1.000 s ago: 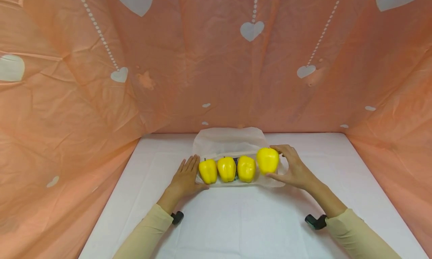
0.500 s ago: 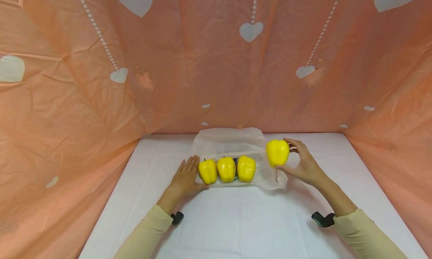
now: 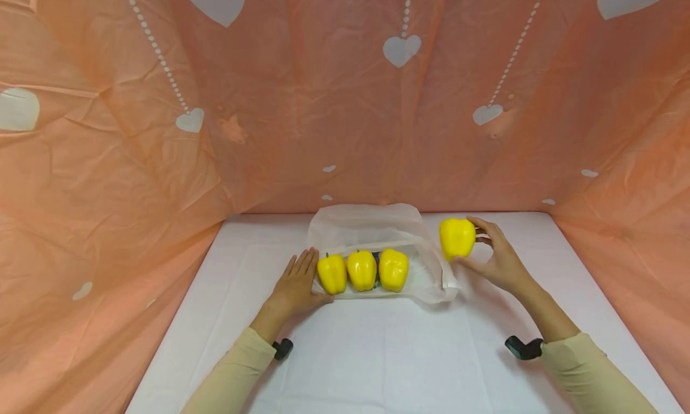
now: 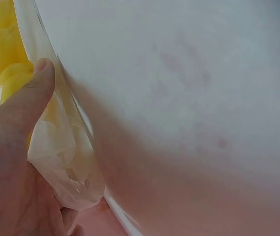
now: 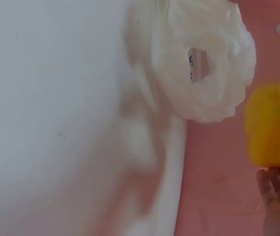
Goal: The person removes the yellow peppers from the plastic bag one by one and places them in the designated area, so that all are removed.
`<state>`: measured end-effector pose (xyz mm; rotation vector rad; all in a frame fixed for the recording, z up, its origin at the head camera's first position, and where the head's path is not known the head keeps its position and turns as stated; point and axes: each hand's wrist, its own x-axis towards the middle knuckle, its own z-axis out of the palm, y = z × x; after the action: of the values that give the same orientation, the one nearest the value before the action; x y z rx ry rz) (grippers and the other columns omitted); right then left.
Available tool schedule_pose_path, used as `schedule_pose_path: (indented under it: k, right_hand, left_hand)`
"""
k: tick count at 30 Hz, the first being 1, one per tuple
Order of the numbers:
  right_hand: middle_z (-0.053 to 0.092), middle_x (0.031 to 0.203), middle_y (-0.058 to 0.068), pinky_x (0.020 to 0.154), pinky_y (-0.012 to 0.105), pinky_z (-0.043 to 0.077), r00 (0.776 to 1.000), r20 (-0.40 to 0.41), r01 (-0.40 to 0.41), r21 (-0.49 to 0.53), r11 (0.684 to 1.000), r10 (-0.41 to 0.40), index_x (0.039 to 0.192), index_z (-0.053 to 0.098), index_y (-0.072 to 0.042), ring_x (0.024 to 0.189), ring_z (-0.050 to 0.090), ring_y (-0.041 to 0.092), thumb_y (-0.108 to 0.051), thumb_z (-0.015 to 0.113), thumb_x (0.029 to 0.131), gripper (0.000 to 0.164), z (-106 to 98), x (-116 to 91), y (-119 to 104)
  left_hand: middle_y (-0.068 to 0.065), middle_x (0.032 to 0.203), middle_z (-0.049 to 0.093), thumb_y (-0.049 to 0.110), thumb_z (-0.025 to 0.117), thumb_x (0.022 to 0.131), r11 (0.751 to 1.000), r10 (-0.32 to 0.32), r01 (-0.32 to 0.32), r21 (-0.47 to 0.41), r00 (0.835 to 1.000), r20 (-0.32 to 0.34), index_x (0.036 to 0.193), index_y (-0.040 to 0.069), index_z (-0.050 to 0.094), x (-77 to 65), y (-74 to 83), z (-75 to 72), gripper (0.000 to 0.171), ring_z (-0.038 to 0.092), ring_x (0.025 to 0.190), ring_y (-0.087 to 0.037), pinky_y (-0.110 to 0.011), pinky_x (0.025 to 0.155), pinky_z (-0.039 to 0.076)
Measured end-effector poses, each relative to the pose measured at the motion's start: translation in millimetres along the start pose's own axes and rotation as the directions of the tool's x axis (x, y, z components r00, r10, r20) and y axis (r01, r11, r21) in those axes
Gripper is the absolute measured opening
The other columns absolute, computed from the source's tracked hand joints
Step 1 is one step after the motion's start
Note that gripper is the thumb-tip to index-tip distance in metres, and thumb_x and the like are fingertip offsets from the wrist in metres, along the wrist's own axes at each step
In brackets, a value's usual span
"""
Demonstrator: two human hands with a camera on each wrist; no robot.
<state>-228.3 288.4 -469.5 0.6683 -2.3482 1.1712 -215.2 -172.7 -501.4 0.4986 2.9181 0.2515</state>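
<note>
My right hand [image 3: 502,259] pinches a yellow bell pepper [image 3: 457,239] between thumb and fingers. It is held up to the right of a translucent white plastic bag [image 3: 372,223]. Three more yellow peppers stand in a row at the bag: a left one [image 3: 331,274], a middle one [image 3: 362,270] and a right one [image 3: 393,270]. Beside the left pepper lies my left hand [image 3: 293,285], fingers straight, its thumb touching the bag's near edge. In the left wrist view the thumb [image 4: 42,81] presses on the plastic. The right wrist view shows only part of the held pepper [image 5: 272,125].
A white-covered table [image 3: 377,354] lies under everything. An orange-pink sheet with white hearts [image 3: 334,120] encloses the back and both sides. Something dark blue [image 3: 377,257] shows between the peppers. Each wrist wears a small black camera.
My right hand has carried its pepper away from the row, to the right and farther back, off the bag's right end. My left hand and the three other peppers have stayed put.
</note>
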Motion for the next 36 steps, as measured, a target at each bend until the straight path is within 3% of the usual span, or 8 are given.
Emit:
schedule_pose_path:
  k: [4, 9, 15, 22, 26, 31, 36]
  right_hand:
    - [0.055, 0.141, 0.026, 0.100, 0.000, 0.040, 0.997, 0.005, -0.079, -0.002, 0.997, 0.079, 0.154, 0.046, 0.007, 0.119, 0.051, 0.018, 0.008, 0.096, 0.072, 0.097, -1, -2, 4]
    - [0.051, 0.142, 0.028, 0.097, -0.003, 0.036, 0.977, 0.039, -0.211, 0.008, 0.977, 0.211, 0.156, 0.040, 0.008, 0.122, 0.052, 0.035, -0.001, 0.093, 0.082, 0.092, -4, -4, 9]
    - [0.049, 0.144, 0.030, 0.097, -0.002, 0.036, 0.956, 0.076, -0.284, -0.010, 0.959, 0.284, 0.156, 0.037, 0.009, 0.126, 0.051, 0.044, -0.010, 0.090, 0.087, 0.089, -6, -7, 15]
    - [0.047, 0.149, 0.031, 0.108, 0.022, 0.051, 0.935, 0.124, -0.331, -0.030, 0.943, 0.332, 0.159, 0.034, 0.007, 0.130, 0.051, 0.047, -0.015, 0.089, 0.090, 0.091, -6, -12, 26]
    - [0.046, 0.150, 0.031, 0.109, 0.021, 0.051, 0.922, 0.145, -0.359, -0.033, 0.933, 0.360, 0.160, 0.033, 0.008, 0.132, 0.051, 0.048, -0.015, 0.088, 0.091, 0.090, -5, -14, 33]
    - [0.045, 0.150, 0.034, 0.116, 0.061, 0.044, 0.904, 0.182, -0.389, -0.023, 0.921, 0.387, 0.160, 0.030, 0.010, 0.133, 0.050, 0.051, -0.013, 0.086, 0.093, 0.090, -1, -14, 40]
    - [0.042, 0.150, 0.037, 0.117, 0.066, 0.041, 0.884, 0.218, -0.419, -0.020, 0.908, 0.413, 0.161, 0.028, 0.011, 0.134, 0.049, 0.053, -0.015, 0.085, 0.093, 0.092, 3, -11, 43]
  left_hand:
    - [-0.021, 0.179, 0.011, 0.061, 0.073, 0.095, 1.000, 0.000, 0.000, 0.003, 1.000, -0.001, 0.170, -0.005, 0.011, -0.4, -0.9, -0.3, 0.117, 0.012, 0.166, -0.036, -0.050, 0.136, 0.003]
    - [-0.021, 0.179, 0.011, 0.061, 0.073, 0.095, 1.000, -0.001, 0.001, 0.001, 1.000, 0.004, 0.170, -0.005, 0.010, -1.2, -2.0, -0.3, 0.117, 0.011, 0.166, -0.036, -0.051, 0.136, 0.003]
    - [-0.021, 0.179, 0.010, 0.061, 0.072, 0.096, 1.000, -0.006, 0.006, -0.007, 1.000, 0.002, 0.170, -0.005, 0.010, -2.9, -3.1, -1.2, 0.117, 0.010, 0.166, -0.036, -0.051, 0.136, 0.002]
    - [-0.023, 0.179, 0.010, 0.061, 0.072, 0.096, 1.000, -0.005, 0.005, -0.013, 1.000, -0.002, 0.169, -0.006, 0.011, -5.9, -3.9, -2.1, 0.117, 0.010, 0.166, -0.037, -0.052, 0.136, 0.003]
    - [-0.023, 0.178, 0.011, 0.060, 0.072, 0.096, 1.000, 0.001, -0.001, -0.007, 1.000, -0.015, 0.169, -0.007, 0.011, -7.2, -4.0, -1.2, 0.116, 0.010, 0.166, -0.038, -0.052, 0.136, 0.004]
    - [-0.023, 0.178, 0.011, 0.059, 0.071, 0.098, 1.000, 0.006, -0.006, -0.005, 1.000, -0.027, 0.169, -0.007, 0.012, -8.6, -3.3, -0.8, 0.113, 0.011, 0.166, -0.038, -0.052, 0.136, 0.004]
    - [-0.023, 0.178, 0.013, 0.059, 0.070, 0.098, 1.000, 0.009, -0.008, 0.005, 0.999, -0.039, 0.169, -0.006, 0.015, -9.3, -4.5, 1.2, 0.111, 0.013, 0.166, -0.038, -0.052, 0.136, 0.006]
